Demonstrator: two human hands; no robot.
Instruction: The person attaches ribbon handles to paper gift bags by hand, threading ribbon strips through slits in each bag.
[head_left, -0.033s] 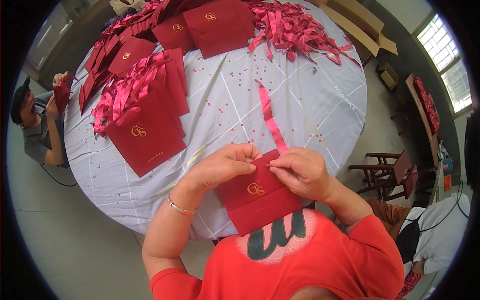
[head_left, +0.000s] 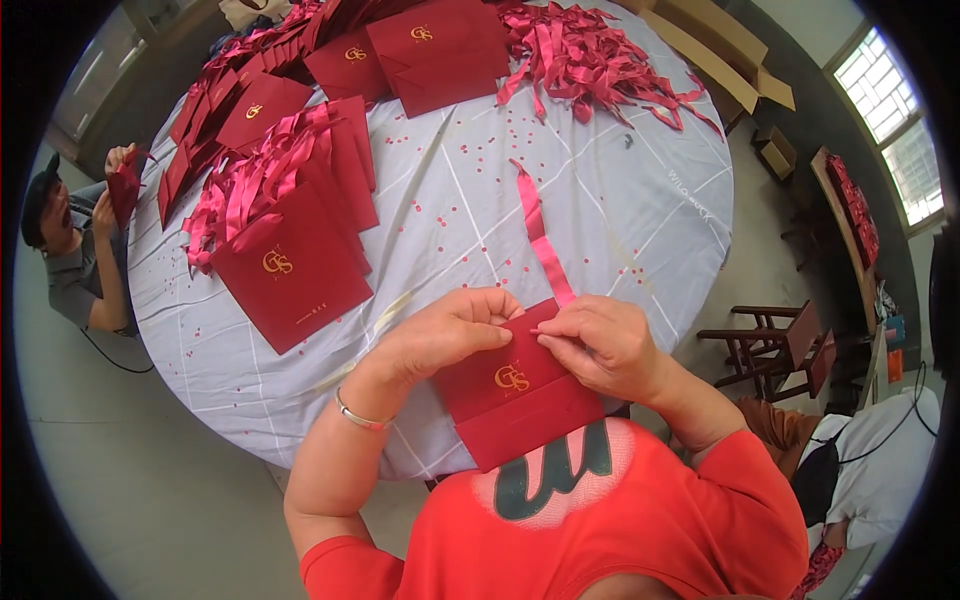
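A dark red paper gift bag (head_left: 530, 395) with a gold emblem lies folded flat before me, its lower end against my red shirt. My left hand (head_left: 450, 335) is closed on the bag's top edge, thumb in front and fingers behind. With thumb and forefinger, my right hand (head_left: 600, 345) pinches a pink satin ribbon (head_left: 537, 230) at the bag's top right. A small ribbon tip pokes out left of those fingertips. The ribbon's long part runs from behind the right hand away across the table. Whether it passes through a hole in the bag is hidden by my fingers.
Finished-looking red bags with ribbons (head_left: 290, 270) stand stacked at the left. More red bags (head_left: 440, 60) and a heap of pink ribbons (head_left: 590, 60) lie farther back. Small red dots litter the white tablecloth (head_left: 420, 250). Another person (head_left: 80, 240) sits at the left edge, holding a bag.
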